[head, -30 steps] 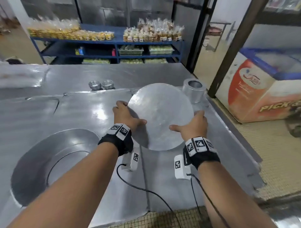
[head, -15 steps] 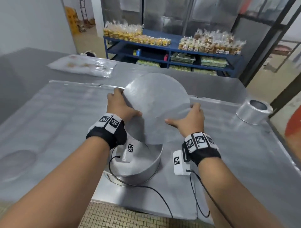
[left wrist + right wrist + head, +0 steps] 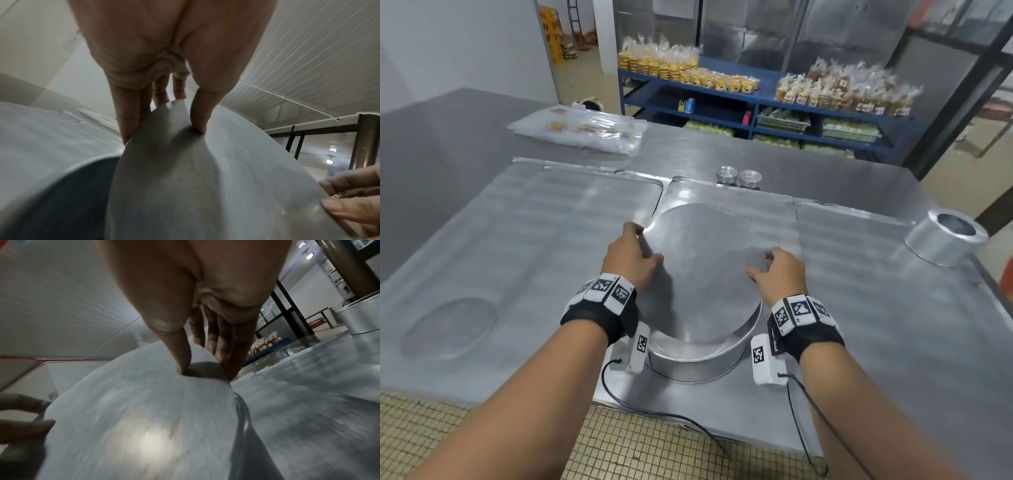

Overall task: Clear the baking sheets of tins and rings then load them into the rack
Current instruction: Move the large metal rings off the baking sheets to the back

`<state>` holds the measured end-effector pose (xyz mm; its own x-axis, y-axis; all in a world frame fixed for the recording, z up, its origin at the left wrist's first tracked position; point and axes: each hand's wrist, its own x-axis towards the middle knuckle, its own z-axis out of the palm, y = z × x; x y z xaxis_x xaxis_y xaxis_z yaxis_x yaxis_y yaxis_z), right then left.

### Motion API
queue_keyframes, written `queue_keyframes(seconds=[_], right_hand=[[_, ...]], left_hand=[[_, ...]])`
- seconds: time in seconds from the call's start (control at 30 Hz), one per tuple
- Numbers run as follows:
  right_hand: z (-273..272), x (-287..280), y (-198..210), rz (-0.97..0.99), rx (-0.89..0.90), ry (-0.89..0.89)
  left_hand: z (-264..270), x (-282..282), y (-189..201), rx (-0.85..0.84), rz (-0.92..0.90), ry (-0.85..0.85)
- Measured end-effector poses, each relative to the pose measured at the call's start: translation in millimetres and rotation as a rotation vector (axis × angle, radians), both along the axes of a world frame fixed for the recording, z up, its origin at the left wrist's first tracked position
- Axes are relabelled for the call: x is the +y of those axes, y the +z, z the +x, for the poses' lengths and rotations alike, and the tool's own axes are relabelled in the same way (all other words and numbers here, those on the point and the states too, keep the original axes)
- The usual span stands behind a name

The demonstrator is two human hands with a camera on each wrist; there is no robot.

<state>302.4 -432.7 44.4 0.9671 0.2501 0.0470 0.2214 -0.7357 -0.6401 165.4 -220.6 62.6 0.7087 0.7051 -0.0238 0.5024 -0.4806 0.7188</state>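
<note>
Pinching opposite edges, the left hand (image 3: 631,258) and right hand (image 3: 779,275) hold a round metal disc (image 3: 705,270) tilted over a round cake tin (image 3: 698,363), thumbs on top, fingers beneath, above the baking sheet (image 3: 729,411) at the table's near edge.

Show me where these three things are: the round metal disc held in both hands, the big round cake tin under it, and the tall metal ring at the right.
round metal disc (image 3: 705,260): head view, middle of its flat face.
cake tin (image 3: 698,368): head view, near outer wall.
tall metal ring (image 3: 941,245): head view, outer wall.
</note>
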Motion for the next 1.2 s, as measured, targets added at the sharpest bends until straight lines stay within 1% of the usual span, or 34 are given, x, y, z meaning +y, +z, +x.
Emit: queue_keyframes(seconds=[0.1,0.2,0.37,0.47,0.57,0.63,0.77,0.9,1.0,1.2], right_hand=[[-5.7,1.6,-6.3,-0.035,0.02,-0.015],[-10.7,3.2,-9.4,-0.04,0.017,-0.033],[-13.2,4.9,-11.5,-0.05,0.007,-0.097],[-19.4,3.8,-9.6,-0.109,0.019,-0.12],[-28.7,2.9,-12.1,-0.198,0.058,-0.077],[-33.7,1.8,-18.1,-0.218,0.068,-0.057],[-42.2,-6.6,-24.0,-0.174,0.11,-0.058],[-49.0,-12.5,-29.1,-0.17,0.21,-0.098],[-51.0,-16.1,-33.8,-0.128,0.253,-0.116],[-43.8,-22.9,-33.9,-0.034,0.255,-0.141]], left_hand=[[-10.0,3.8,-11.2,0.03,-0.018,-0.005],[-16.9,6.3,-19.0,0.038,0.003,-0.024],[-16.7,13.5,-19.9,0.014,0.13,-0.044],[-15.6,19.5,-24.6,0.065,0.196,-0.096],[-15.5,21.9,-35.3,0.171,0.219,-0.159],[-17.6,22.5,-39.9,0.204,0.187,-0.169],[-21.9,28.5,-39.3,0.207,0.12,-0.162],[-25.5,38.6,-49.4,0.274,-0.078,-0.144],[-28.6,41.2,-52.4,0.256,-0.247,-0.134],[-18.9,36.9,-35.3,0.196,-0.316,-0.124]])
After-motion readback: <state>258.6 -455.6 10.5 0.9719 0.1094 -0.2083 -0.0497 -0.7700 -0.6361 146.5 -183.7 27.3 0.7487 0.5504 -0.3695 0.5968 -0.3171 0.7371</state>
